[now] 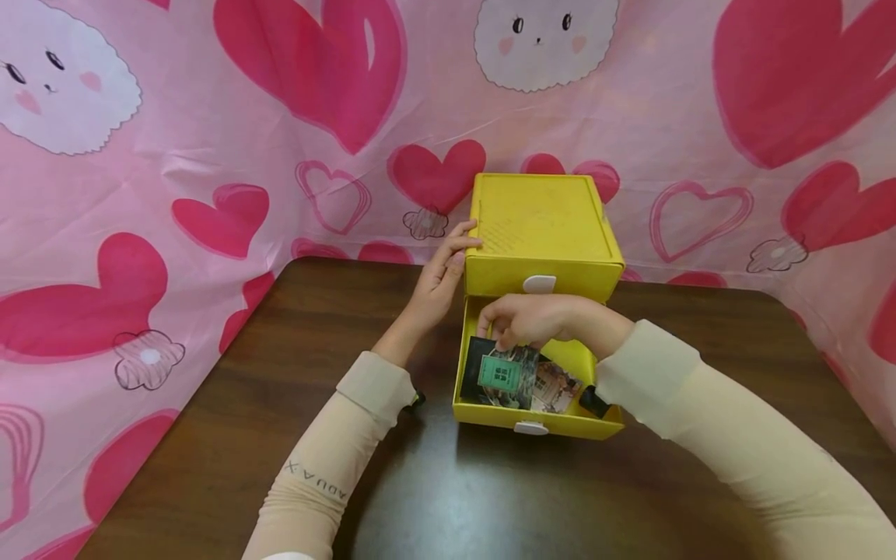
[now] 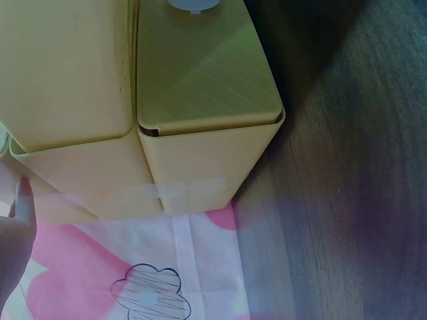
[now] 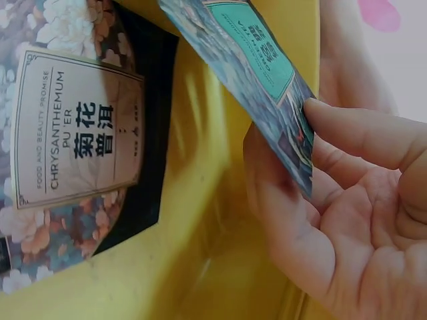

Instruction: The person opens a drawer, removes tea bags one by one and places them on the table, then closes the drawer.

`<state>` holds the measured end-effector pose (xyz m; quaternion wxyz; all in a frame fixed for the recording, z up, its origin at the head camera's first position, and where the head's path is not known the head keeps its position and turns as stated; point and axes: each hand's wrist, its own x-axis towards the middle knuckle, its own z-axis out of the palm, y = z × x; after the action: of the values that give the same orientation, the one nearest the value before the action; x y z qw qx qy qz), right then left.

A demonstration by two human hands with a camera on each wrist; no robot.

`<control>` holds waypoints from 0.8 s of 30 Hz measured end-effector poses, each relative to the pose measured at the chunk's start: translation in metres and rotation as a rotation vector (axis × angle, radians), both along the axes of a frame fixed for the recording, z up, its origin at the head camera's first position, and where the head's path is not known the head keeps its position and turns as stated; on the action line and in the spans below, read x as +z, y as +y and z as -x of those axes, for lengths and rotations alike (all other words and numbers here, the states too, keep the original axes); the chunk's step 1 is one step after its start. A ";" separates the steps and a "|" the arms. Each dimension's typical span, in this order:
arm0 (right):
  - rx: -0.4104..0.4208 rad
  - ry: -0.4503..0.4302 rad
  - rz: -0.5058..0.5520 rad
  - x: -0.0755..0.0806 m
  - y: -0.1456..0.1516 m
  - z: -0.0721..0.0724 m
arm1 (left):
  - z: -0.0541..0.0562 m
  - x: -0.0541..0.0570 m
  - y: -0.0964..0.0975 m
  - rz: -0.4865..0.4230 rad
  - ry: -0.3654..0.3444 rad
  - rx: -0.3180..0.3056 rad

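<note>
A yellow drawer box (image 1: 539,214) stands at the back of the table, its lower drawer (image 1: 476,414) pulled out. My left hand (image 1: 437,276) touches the box's left side and top edge with fairly straight fingers. In the left wrist view, one extended finger of the left hand (image 2: 17,227) shows against the box side (image 2: 207,163). Over the drawer, my right hand (image 1: 539,319) pinches a green tea packet (image 1: 500,373) by its edge, between thumb and fingers in the right wrist view. A chrysanthemum pu'er packet (image 3: 80,133) lies in the drawer beside it.
A small black object (image 1: 593,402) sits in the drawer's front right corner. White tabs mark the upper drawer (image 1: 539,284) and lower drawer fronts. Behind the dark wooden table (image 1: 280,389) hangs a pink heart-patterned cloth (image 1: 434,93).
</note>
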<state>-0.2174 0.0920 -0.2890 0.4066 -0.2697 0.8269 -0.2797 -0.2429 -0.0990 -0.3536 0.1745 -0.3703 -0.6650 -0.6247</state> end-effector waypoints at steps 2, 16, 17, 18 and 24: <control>0.005 0.013 0.025 0.002 0.004 0.000 | 0.000 0.000 0.000 -0.001 0.003 -0.001; -0.075 0.029 0.184 0.022 0.045 -0.003 | 0.000 -0.001 0.001 -0.021 -0.012 -0.009; -0.085 0.025 0.198 0.023 0.049 -0.003 | 0.000 -0.001 0.001 -0.023 -0.011 -0.011; -0.098 0.026 0.209 0.024 0.054 -0.003 | 0.001 -0.001 0.001 -0.022 -0.010 -0.009; -0.167 0.035 0.270 0.034 0.080 -0.008 | -0.002 0.003 0.002 -0.023 -0.015 -0.003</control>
<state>-0.2097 0.1724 -0.2549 0.3272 -0.2570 0.8084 -0.4164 -0.2410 -0.0973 -0.3505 0.1726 -0.3645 -0.6585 -0.6354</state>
